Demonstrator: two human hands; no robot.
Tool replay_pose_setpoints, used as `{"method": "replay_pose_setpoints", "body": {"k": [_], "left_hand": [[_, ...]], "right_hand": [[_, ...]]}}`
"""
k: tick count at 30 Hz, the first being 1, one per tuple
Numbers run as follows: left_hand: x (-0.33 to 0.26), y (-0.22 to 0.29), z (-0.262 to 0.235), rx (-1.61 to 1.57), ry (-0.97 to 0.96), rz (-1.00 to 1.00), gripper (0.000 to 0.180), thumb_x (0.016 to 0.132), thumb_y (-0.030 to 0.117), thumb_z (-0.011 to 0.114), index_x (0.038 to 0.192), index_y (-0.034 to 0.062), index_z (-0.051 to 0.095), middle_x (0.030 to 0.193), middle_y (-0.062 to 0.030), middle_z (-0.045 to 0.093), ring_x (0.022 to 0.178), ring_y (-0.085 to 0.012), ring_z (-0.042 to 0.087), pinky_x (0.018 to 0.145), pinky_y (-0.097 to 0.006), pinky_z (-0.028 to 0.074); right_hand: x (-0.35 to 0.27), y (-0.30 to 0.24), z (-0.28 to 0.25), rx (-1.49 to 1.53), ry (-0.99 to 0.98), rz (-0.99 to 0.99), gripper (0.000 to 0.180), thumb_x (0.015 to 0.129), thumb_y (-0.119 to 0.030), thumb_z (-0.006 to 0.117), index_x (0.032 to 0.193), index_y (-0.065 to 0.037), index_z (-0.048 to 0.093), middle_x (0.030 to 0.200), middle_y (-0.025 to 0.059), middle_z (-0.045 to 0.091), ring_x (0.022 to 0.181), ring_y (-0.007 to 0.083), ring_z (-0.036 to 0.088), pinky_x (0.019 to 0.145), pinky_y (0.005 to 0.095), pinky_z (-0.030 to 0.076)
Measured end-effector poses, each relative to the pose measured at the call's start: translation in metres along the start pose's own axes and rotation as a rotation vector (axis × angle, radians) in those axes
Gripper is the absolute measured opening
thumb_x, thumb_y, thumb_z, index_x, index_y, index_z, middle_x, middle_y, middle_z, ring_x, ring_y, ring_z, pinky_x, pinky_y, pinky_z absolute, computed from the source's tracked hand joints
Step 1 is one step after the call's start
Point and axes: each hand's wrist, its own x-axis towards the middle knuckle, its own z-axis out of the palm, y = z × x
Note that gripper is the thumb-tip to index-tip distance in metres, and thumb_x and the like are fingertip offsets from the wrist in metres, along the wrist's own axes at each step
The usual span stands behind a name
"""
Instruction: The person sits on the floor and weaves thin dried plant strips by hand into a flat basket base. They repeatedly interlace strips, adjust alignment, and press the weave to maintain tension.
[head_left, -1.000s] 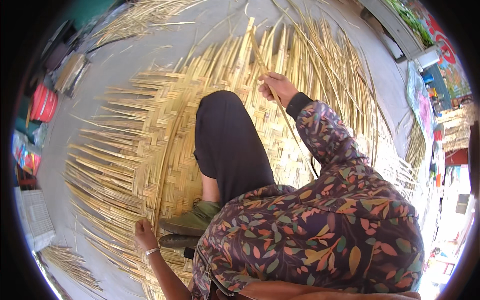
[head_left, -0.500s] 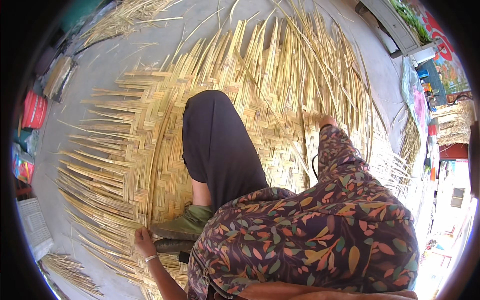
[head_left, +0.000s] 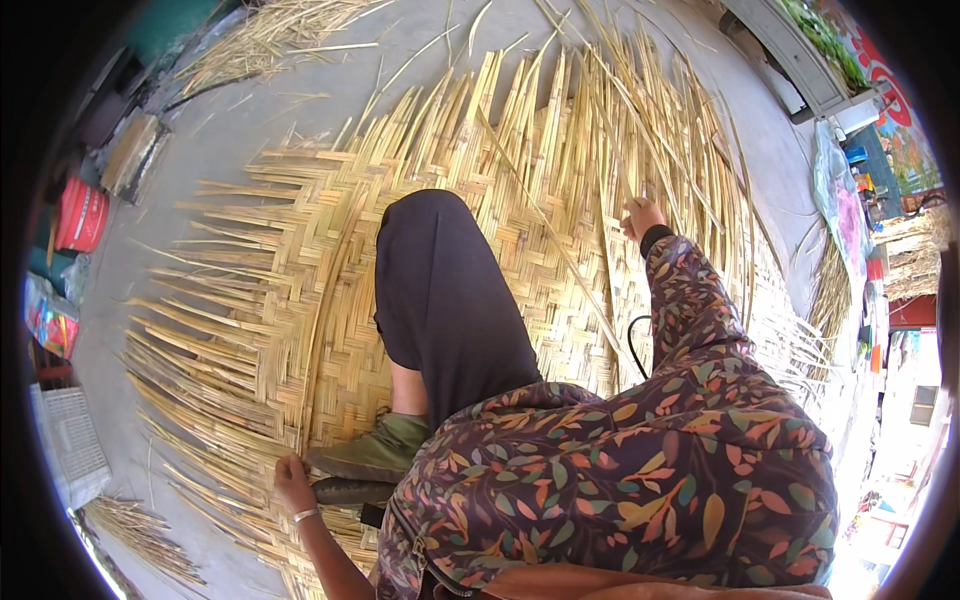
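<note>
A large mat [head_left: 345, 365] of flat, straw-coloured split reed strips lies woven in a zigzag pattern on the floor, with loose strip ends fanning out at the far and left sides. My left hand [head_left: 293, 484] is at the near left, beside my green shoe. Its fingers are closed on the near end of a long reed strip [head_left: 318, 340] running up the mat. Farther off, my right hand [head_left: 643, 216] is over the right part of the weave, fingers pinched round a thin strip among the upright ends. The exact grip there is partly hidden.
My bent knee [head_left: 440, 270] and green shoe [head_left: 375, 447] are over the mat. A red bucket [head_left: 82, 214], a white crate [head_left: 75, 440] and a straw bundle [head_left: 145, 540] stand or lie along the left. Loose straw [head_left: 265, 45] is scattered at the far left; a grey cabinet [head_left: 790, 50] is far right.
My right hand has moved a little farther away and to the left, and its fingers show more clearly. My left hand stays by the shoe. The whole view has shifted slightly.
</note>
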Motion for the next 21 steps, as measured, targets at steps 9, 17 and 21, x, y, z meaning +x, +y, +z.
{"method": "replay_pose_setpoints", "body": {"k": [9, 17, 21], "left_hand": [[0.007, 0.011, 0.010, -0.230, -0.005, -0.117, 0.018, 0.090, 0.021, 0.058, 0.082, 0.0057, 0.058, 0.067, -0.0006, 0.058, 0.056, -0.0067, 0.053, 0.048, -0.019, 0.041], [0.018, 0.188, 0.021, -0.493, -0.138, -0.015, 0.024, 0.093, 0.026, 0.052, 0.095, 0.0026, 0.057, 0.082, -0.0046, 0.060, 0.071, -0.0116, 0.057, 0.063, -0.025, 0.048], [0.013, 0.285, 0.047, -0.672, -0.278, 0.166, 0.041, 0.095, 0.035, 0.047, 0.120, 0.0022, 0.049, 0.100, -0.0071, 0.060, 0.089, -0.0166, 0.060, 0.076, -0.029, 0.048]], "right_hand": [[-0.089, -0.145, 0.069, 0.149, -0.140, -0.422, 0.020, 0.093, -0.018, 0.049, 0.087, 0.000, 0.055, 0.059, 0.0046, 0.051, 0.044, 0.0108, 0.044, 0.042, 0.0243, 0.035], [-0.236, -0.183, 0.193, 0.058, -0.706, -0.682, 0.012, 0.091, -0.009, 0.053, 0.102, -0.005, 0.057, 0.071, 0.0002, 0.058, 0.059, 0.0064, 0.055, 0.050, 0.0217, 0.046], [-0.265, -0.145, 0.223, -0.311, -0.434, -1.319, 0.005, 0.086, -0.010, 0.058, 0.089, -0.006, 0.056, 0.069, 0.0070, 0.056, 0.054, 0.0211, 0.058, 0.050, 0.0301, 0.047]]}}
